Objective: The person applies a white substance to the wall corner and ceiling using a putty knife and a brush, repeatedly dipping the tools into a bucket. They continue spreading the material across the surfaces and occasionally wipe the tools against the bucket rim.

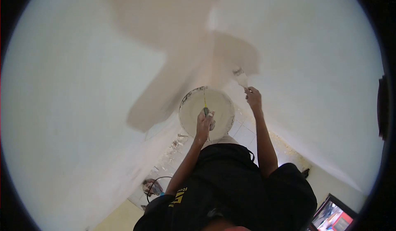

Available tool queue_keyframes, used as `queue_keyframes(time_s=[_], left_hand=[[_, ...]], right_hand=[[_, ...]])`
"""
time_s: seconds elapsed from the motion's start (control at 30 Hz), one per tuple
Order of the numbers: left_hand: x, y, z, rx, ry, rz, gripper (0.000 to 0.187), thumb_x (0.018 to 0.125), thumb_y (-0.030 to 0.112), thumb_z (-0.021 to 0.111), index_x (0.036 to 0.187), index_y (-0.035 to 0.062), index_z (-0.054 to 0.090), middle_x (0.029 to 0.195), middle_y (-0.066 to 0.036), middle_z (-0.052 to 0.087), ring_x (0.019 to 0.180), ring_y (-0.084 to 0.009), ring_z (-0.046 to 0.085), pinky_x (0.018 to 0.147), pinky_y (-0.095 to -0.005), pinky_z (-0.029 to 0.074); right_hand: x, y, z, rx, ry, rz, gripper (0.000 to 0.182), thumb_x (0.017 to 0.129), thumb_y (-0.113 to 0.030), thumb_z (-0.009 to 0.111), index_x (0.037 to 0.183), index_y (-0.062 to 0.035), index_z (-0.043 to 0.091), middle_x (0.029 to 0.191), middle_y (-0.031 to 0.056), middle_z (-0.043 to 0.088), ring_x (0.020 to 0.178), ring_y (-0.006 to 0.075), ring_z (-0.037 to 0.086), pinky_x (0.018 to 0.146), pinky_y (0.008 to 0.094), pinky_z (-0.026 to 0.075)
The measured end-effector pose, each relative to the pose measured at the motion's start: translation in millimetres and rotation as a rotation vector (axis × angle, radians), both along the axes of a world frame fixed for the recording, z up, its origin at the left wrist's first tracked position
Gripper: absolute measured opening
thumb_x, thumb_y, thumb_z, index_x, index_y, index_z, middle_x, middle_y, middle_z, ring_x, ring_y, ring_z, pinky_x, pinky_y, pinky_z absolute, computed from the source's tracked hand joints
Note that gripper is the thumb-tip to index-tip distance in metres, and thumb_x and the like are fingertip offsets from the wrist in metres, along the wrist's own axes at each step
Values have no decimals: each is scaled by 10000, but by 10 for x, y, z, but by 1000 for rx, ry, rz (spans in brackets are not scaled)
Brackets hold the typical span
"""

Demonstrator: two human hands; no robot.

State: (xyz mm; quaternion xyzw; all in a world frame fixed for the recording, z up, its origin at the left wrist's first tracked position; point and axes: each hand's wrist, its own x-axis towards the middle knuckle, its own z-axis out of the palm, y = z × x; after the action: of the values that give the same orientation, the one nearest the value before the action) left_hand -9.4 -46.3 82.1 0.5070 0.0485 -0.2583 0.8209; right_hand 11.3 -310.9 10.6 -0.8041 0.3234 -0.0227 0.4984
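My right hand (pixel 253 98) is closed round the handle of a putty knife (pixel 240 78), whose blade is smeared with pale paste and points up near the right wall. Over a round bucket (pixel 223 107), my left hand (pixel 204 123) grips a tool with a green and yellow handle (pixel 206 111). That tool points away from me, its thin blade seen nearly edge-on. Pale paste marks the fingers of my left hand. Dark smears run along the bucket's rim, and its inside is cream-coloured.
Two pale walls meet at a corner ahead, with darker beige patches (pixel 156 90) on them. Flakes and debris (pixel 178 142) lie on the tiled floor (pixel 243 134). A cable and a bundle (pixel 152 187) are at lower left, a lit screen (pixel 333 218) at lower right.
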Motion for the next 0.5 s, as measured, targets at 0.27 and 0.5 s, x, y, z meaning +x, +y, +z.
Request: queue_keyframes(time_s=[0.27,0.5], left_hand=[[-137,35,-531,589,-613,84,239,790,57,647,750,28,414,603,-51,433,486,-173,424,473,-321,370],[-293,56,-410,529,-495,109,238,794,60,639,728,38,412,596,-46,450,537,-139,434,501,-308,370]], right_hand=[[-428,186,-339,-537,-260,1185,223,782,-282,599,746,-75,675,660,95,627,628,243,626,607,366,515],[229,1560,-582,-866,186,1104,157,746,-231,594,736,-104,685,739,72,676,729,263,672,651,389,528]])
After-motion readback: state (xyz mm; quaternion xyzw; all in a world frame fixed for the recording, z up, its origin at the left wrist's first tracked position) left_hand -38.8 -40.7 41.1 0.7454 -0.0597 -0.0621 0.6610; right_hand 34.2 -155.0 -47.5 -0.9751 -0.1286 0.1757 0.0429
